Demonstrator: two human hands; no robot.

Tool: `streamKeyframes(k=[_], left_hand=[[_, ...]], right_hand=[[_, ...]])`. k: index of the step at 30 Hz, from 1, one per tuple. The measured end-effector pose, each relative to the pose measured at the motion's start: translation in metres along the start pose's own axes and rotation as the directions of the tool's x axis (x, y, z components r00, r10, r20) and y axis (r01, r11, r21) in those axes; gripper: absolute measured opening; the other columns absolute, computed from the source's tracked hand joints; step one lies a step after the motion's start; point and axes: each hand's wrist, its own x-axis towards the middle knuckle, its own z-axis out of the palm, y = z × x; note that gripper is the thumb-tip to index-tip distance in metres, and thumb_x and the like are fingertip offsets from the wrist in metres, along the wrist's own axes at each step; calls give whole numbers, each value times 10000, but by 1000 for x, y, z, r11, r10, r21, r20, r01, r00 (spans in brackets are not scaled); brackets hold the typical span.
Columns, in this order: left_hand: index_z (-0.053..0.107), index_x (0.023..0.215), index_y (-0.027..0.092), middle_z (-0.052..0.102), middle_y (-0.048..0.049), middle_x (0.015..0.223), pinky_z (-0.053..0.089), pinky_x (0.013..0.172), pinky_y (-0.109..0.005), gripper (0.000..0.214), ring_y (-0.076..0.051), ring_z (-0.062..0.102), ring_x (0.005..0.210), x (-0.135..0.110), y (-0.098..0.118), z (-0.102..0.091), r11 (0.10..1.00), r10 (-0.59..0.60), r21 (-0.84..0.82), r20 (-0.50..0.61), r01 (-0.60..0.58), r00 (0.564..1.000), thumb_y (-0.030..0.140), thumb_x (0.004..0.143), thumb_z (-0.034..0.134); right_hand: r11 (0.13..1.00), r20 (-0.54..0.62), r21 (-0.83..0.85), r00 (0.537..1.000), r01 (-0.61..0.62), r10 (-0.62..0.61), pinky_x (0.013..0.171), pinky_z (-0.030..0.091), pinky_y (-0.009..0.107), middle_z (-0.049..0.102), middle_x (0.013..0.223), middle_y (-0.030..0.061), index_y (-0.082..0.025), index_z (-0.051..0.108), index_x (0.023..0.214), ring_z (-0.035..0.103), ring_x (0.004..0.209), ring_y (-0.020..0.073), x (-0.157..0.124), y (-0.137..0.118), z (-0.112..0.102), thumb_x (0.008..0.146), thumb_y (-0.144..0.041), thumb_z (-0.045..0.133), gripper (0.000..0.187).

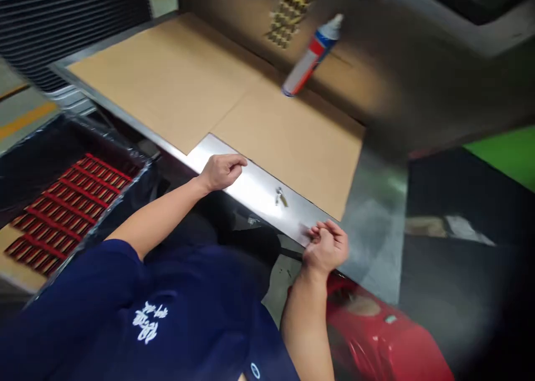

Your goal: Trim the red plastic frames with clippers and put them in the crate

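Left hand [221, 172] on steel sheet [251, 186]; right hand [326, 247] curled at its edge.

A small metal clip [281, 197] sits on the table [254, 183] between the left hand [221, 172] and right hand [326, 247]; flat cardboard [292, 147] offers passage until a spray can [312, 58] blocks the way.

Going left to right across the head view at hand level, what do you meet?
Red-striped rack of small parts → left hand → small metal fitting → right hand → red panel
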Motion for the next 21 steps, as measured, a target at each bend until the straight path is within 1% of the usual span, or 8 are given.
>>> streamKeyframes(k=[2,4,7,11,14,17,19,21], left_hand=[[775,871,239,754,-3,740,526,706,-293,237,-187,688,687,8,2,14,1000,-14,14,50,13,999,146,771,581],[776,889,249,718,4,672,508,684,-309,242,-197,658,640,11,1,19,998,-42,40,72,39,997,166,777,578],[770,914,247,694,3,645,487,657,-319,250,-195,617,598,9,-1,17,995,-75,66,85,70,994,204,802,551],[746,874,248,718,-6,713,480,660,-315,233,-193,625,651,6,-2,13,994,-85,80,113,77,990,214,782,535],[702,781,238,719,-17,745,473,654,-316,196,-199,629,685,7,-2,11,995,-75,78,144,64,987,189,753,515],[659,728,234,699,-22,730,467,646,-317,167,-198,615,677,9,-2,9,996,-61,73,168,50,984,176,743,503],[643,722,233,692,-25,730,469,650,-320,158,-201,612,679,10,-2,7,997,-53,71,176,42,983,176,745,497],[634,728,232,693,-29,745,475,662,-326,153,-206,621,697,11,-2,7,997,-48,72,180,35,983,183,751,492]], right_hand=[[999,31,-28,999,-19,20,586,593,333,701,751,16,-185,650,893,657,591,154,1,2,0,710,-357,610,255],[998,67,-65,997,-23,27,631,608,353,724,778,43,-169,675,899,680,620,166,0,3,4,737,-369,610,265],[990,134,-138,991,-7,25,735,615,387,754,835,74,-154,708,925,720,710,197,-5,0,9,774,-381,612,289],[965,210,-259,977,30,26,876,569,402,776,887,94,-146,748,960,734,846,232,-10,-8,11,811,-392,636,309],[943,228,-332,972,26,53,795,548,360,755,815,73,-136,762,1000,697,761,213,-10,-13,15,840,-428,649,352],[932,256,-362,963,17,81,697,516,316,688,711,19,-137,758,1046,628,644,173,-9,-18,24,874,-455,633,382],[930,274,-368,958,19,89,712,512,315,664,709,1,-152,747,1080,614,654,168,-11,-21,32,864,-455,658,382],[918,284,-392,957,60,59,784,520,340,683,788,18,-168,735,1090,628,739,187,-14,-23,41,821,-433,713,378]])
